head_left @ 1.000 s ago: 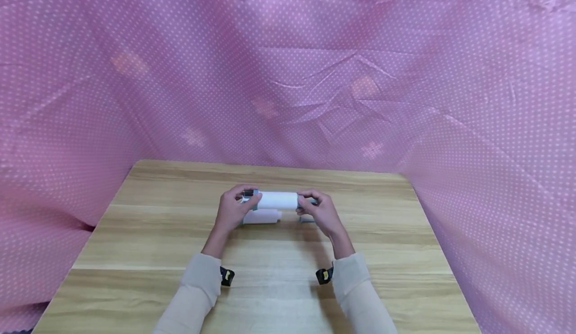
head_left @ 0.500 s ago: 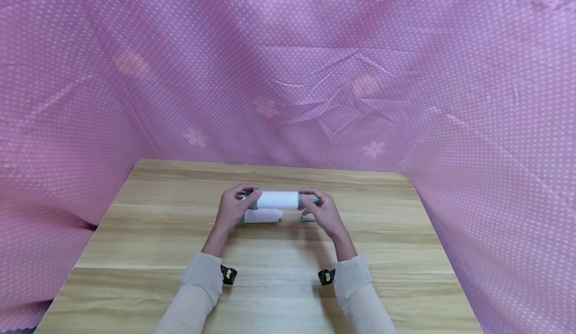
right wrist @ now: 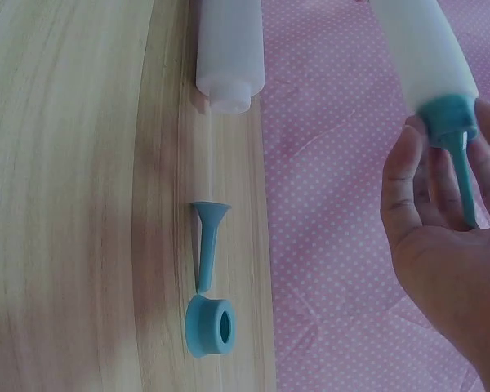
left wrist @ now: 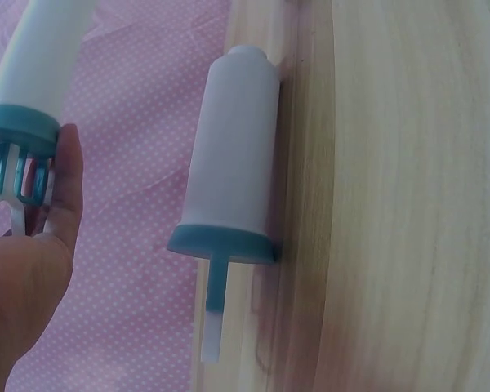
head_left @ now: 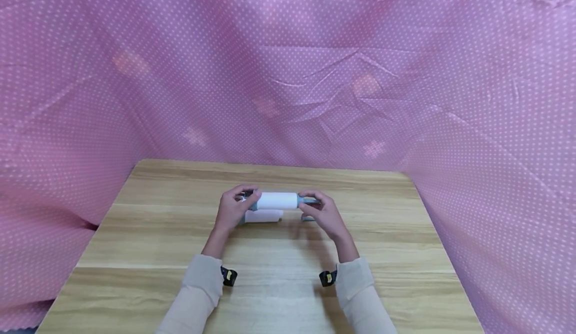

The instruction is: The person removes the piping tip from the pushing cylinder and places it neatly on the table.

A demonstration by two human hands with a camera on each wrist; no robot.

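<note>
Held level above the table is a white syringe [head_left: 278, 200] with teal fittings. My left hand [head_left: 230, 211] grips its left end, around the teal flange [left wrist: 20, 128] and the teal and white handle. At the other end my right hand [head_left: 327, 218] holds the teal collar [right wrist: 447, 114] between thumb and fingers. A thin teal nozzle [right wrist: 457, 175] runs from that collar back between the fingers. Below lies a second white syringe [left wrist: 233, 147], its plunger rod [left wrist: 216, 294] sticking out and its neck [right wrist: 230, 96] bare.
A loose teal nozzle [right wrist: 207, 245] with a flared end lies on the wooden table [head_left: 279, 284], beside a teal ring collar [right wrist: 198, 327]. Pink dotted cloth [head_left: 288, 74] hangs behind the table and along both sides. Each wrist carries a small black camera.
My right thumb and fingers have shifted on the collar, the thumb dropping lower and showing more of the collar and nozzle. The syringe and my left hand have hardly moved.
</note>
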